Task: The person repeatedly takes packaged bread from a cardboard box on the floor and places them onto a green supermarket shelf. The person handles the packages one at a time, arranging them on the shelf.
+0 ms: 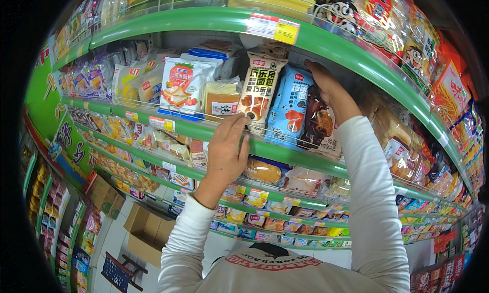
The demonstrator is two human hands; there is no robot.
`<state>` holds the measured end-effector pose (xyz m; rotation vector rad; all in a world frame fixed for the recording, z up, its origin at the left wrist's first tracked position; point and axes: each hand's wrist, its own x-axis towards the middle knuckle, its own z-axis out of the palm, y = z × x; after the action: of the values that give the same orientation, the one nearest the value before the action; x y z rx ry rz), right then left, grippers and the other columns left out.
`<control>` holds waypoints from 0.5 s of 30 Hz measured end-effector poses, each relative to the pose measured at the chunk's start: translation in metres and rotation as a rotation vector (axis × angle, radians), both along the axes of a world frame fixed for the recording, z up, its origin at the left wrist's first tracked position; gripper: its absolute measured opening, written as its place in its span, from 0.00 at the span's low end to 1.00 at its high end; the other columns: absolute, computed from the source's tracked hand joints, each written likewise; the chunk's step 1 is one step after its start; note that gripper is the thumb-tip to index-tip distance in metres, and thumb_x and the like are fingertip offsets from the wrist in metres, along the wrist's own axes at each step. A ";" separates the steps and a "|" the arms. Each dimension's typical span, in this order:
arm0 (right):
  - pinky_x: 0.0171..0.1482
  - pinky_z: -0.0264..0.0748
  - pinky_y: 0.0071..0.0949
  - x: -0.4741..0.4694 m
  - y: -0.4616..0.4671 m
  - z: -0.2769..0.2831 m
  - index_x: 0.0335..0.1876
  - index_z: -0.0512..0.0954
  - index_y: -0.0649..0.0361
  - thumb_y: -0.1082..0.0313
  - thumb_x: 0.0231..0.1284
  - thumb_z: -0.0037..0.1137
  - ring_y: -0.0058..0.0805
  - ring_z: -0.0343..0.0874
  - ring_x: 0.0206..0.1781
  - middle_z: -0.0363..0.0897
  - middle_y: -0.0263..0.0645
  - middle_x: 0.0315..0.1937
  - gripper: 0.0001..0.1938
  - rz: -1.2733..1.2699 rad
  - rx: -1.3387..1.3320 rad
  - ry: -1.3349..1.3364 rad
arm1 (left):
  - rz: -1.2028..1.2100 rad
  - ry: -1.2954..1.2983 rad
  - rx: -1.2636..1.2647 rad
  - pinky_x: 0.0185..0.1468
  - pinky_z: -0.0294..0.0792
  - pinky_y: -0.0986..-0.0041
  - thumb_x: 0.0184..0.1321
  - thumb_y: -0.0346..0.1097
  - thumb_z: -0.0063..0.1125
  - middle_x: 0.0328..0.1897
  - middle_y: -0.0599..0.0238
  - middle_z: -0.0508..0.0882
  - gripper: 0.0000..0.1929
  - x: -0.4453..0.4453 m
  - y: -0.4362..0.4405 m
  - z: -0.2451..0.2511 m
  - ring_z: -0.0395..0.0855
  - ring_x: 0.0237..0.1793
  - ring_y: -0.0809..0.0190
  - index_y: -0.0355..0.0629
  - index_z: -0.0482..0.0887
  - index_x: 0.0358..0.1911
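Note:
My left hand [228,149] is at the front wire of the shelf, fingertips at the lower part of a beige bread packet [260,92]. Its fingers are slightly apart and grip nothing I can make out. My right hand [324,81] reaches in over a dark brown bread packet [318,121], beside the top of a light blue bread packet [289,105]; part of it is hidden. All three packets stand upright and lean back side by side. Left of them are a packaged yellow cake [222,100] and a white sandwich-bread packet [185,84] with a strawberry picture.
A green shelf edge [198,18] with a price tag [272,27] runs above my hands. The green front rail [191,130] and its wire guard lie below. Lower shelves hold more packaged bread [263,170]. On the floor stand an open cardboard box [147,232] and a dark stool [116,272].

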<state>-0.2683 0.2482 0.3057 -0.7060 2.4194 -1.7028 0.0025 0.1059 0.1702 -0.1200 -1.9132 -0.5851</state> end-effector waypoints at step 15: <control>0.70 0.65 0.43 0.063 -0.011 0.012 0.71 0.69 0.54 0.44 0.73 0.42 0.53 0.68 0.72 0.70 0.53 0.70 0.29 -0.190 0.357 0.900 | -0.085 -0.087 -0.076 0.69 0.67 0.54 0.52 0.21 0.62 0.66 0.51 0.78 0.24 -0.001 -0.015 -0.007 0.74 0.67 0.41 0.40 0.81 0.56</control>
<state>-0.2051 0.2367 0.3179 -1.4480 3.3271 -1.0339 0.0015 0.0906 0.1635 -0.2290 -2.0231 -0.5820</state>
